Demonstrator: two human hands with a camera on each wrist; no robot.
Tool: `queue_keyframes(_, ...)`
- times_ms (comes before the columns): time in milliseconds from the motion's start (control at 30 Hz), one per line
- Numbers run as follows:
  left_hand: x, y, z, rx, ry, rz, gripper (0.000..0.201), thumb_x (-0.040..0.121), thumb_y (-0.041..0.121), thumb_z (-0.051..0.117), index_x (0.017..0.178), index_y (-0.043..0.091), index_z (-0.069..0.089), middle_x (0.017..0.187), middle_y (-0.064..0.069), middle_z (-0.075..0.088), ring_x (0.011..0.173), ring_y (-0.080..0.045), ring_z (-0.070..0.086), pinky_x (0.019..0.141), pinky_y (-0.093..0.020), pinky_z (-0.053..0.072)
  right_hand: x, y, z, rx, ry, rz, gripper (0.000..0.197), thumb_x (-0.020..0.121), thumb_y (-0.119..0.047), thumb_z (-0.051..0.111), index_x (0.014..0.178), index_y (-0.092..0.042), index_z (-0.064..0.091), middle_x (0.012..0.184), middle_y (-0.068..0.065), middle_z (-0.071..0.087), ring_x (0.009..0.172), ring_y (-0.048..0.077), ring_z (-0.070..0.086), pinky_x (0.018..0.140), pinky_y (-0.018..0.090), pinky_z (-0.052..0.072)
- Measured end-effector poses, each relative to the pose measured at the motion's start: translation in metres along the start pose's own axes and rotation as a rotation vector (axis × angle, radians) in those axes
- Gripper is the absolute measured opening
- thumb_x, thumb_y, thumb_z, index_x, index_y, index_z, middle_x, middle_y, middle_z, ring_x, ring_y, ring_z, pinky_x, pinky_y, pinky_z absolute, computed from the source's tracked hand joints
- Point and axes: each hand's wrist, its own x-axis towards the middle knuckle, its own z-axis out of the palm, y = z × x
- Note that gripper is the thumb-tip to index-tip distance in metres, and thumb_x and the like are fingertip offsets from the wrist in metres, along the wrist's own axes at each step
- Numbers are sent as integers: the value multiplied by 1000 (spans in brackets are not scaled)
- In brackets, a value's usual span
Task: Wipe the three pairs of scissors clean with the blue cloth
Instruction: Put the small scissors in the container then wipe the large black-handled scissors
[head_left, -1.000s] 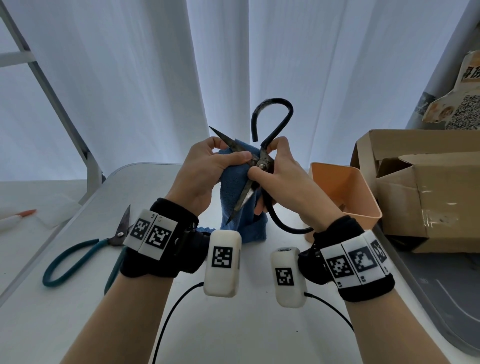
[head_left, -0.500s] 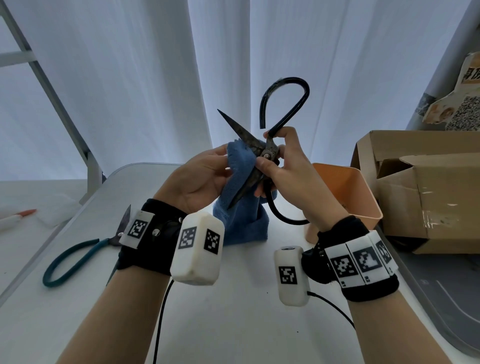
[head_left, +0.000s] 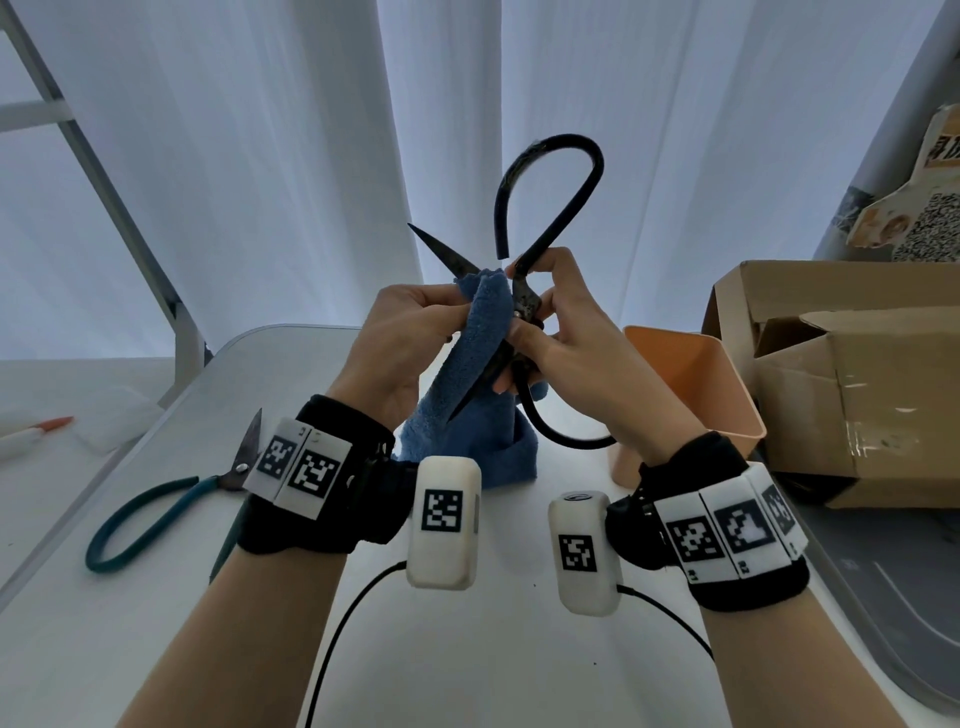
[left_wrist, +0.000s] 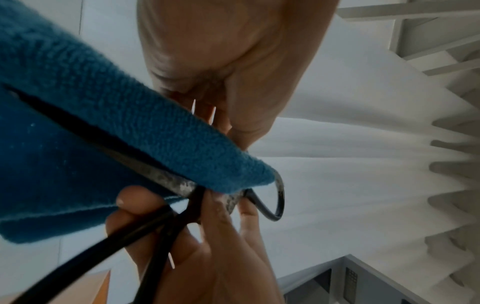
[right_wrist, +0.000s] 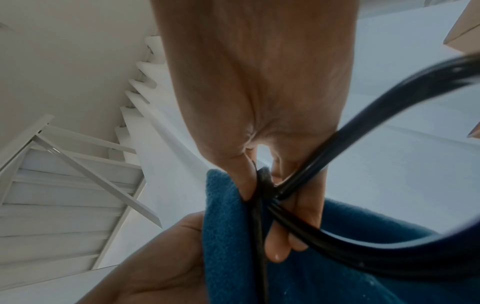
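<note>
Black-handled scissors (head_left: 524, 299) are held up in the air above the table, blades spread apart. My right hand (head_left: 563, 332) pinches them at the pivot, one loop handle pointing up and the other hanging down. My left hand (head_left: 415, 332) grips the blue cloth (head_left: 480, 343) folded over one blade; the cloth's lower end rests on the table. In the left wrist view the cloth (left_wrist: 124, 115) covers the worn blade (left_wrist: 168, 181). In the right wrist view the black scissors' handle (right_wrist: 363, 131) crosses my fingers. Teal-handled scissors (head_left: 171, 501) lie on the table at the left.
An orange plastic bin (head_left: 691, 379) stands right of my hands, with an open cardboard box (head_left: 857, 384) beyond it. A pen (head_left: 36, 430) lies on the surface left of the white table (head_left: 493, 649). White curtains hang behind. Cables run from the wrist cameras.
The scissors have been lifted higher and turned more upright. My left hand has slid the cloth up along the blade toward the pivot.
</note>
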Motion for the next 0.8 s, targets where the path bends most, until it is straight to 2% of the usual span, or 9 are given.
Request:
queue_keyframes(100,2,-1,-3,27,16,22,12,88,7,69,91,-2,76,79,-11,72,70,-14,64,67,-23,54,0,-1,1,3,0,2,30,103,-13,53,128,-19,36,83,6,58,61,23,73,67,49,61)
queue_keyframes(167,1,-1,-2,49,-22,43,13,90,3,63,90,-5,74,75,-15,70,68,-20,64,66,-27,55,1,1,1,4,12,3,30,103,-10,52,127,-18,37,80,5,58,60,24,72,67,48,61)
queue_keyframes(233,1,-1,-1,70,-67,54,16,91,1,58,87,-5,72,73,-20,69,69,-28,65,72,-38,58,1,2,1,-3,21,2,30,102,-9,52,127,-17,37,77,3,59,59,22,72,66,43,60)
queue_keyframes(333,2,-1,0,102,-106,45,19,95,9,57,89,-2,72,73,-19,70,71,-29,66,85,-48,56,0,3,0,9,31,-1,31,102,-9,53,127,-18,38,77,2,59,57,18,71,62,36,61)
queue_keyframes(400,0,2,0,84,-136,27,24,99,18,57,94,2,73,77,-19,70,73,-28,66,85,-45,57,0,3,-1,39,43,1,31,102,-10,54,127,-18,38,76,2,60,57,18,71,59,35,62)
queue_keyframes(533,-1,5,1,91,-136,0,22,99,26,58,100,15,78,93,-13,74,83,-11,65,79,-23,49,3,5,0,68,57,-16,34,101,-13,59,129,-20,40,85,10,59,63,22,73,58,36,62)
queue_keyframes(667,0,3,-2,89,-124,-51,19,91,33,67,100,21,79,94,0,76,91,-12,61,85,-31,40,3,7,-1,57,74,-28,37,97,-15,65,128,-23,46,84,22,60,73,33,72,62,48,62)
queue_keyframes(733,-1,3,-2,42,-126,-55,28,77,43,74,95,22,81,95,0,77,97,-17,63,93,-37,41,3,7,-2,63,62,-26,37,96,-14,66,127,-24,48,84,22,62,74,31,72,62,46,63)
queue_keyframes(800,-1,3,1,11,-77,-44,35,65,46,75,90,21,80,90,1,77,96,-14,66,94,-34,45,3,7,-3,61,43,-36,35,97,-11,63,126,-26,50,83,21,62,72,30,71,63,46,63)
